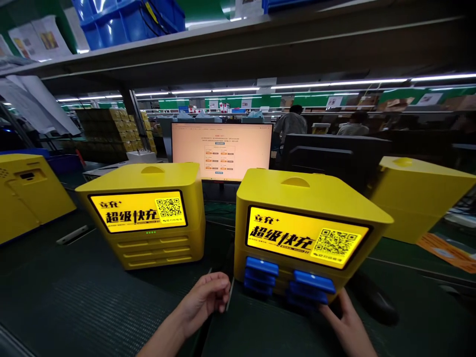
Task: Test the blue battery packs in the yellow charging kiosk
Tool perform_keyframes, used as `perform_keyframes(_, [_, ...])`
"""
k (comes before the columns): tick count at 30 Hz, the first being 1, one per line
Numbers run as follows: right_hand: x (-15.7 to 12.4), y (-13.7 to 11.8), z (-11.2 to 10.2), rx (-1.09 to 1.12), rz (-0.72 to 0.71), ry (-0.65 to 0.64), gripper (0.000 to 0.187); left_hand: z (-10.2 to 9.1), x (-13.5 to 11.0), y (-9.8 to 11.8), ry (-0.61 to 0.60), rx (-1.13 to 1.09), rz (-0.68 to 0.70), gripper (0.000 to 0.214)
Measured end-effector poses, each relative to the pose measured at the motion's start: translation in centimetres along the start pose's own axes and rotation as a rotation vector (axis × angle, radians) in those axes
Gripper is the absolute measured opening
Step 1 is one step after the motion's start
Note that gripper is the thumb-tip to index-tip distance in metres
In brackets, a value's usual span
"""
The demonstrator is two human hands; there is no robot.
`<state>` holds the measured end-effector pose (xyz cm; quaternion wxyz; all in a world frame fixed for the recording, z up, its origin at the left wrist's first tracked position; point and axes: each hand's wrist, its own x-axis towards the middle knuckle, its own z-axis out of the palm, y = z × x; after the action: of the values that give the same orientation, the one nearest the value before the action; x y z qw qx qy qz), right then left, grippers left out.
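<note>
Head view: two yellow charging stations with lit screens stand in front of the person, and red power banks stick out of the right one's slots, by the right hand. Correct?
Not quite. The power banks sticking out of the right station are blue, not red, as the head view shows. The rest holds: the left station is lit too, and the right hand is by those slots.

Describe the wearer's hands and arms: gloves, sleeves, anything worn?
Both are bare: no gloves on the left hand or the right hand. The left forearm shows no sleeve up to the frame edge. Only the right wrist shows, also uncovered. No watch, ring or wrist strap is visible on either.
</note>
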<state>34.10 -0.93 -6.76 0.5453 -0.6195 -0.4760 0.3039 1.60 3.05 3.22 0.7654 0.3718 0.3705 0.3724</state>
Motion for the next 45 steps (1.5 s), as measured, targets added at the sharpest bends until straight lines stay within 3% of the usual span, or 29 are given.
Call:
perform_keyframes(11, [-0.05,-0.53,-0.09,-0.007,0.036,0.035,0.068,-0.05,-0.50,0.33,-0.081,-0.139,0.011,0.036])
perform_keyframes(27, [-0.16,-0.18,-0.17,-0.018,0.036,0.036,0.069,0.44,-0.84,0.42,-0.081,0.104,0.083,0.035])
perform_keyframes(45, [-0.15,-0.31,-0.06,-0.028,0.016,0.049,0.066,0.50,-0.82,0.07,-0.079,0.163,0.067,0.037])
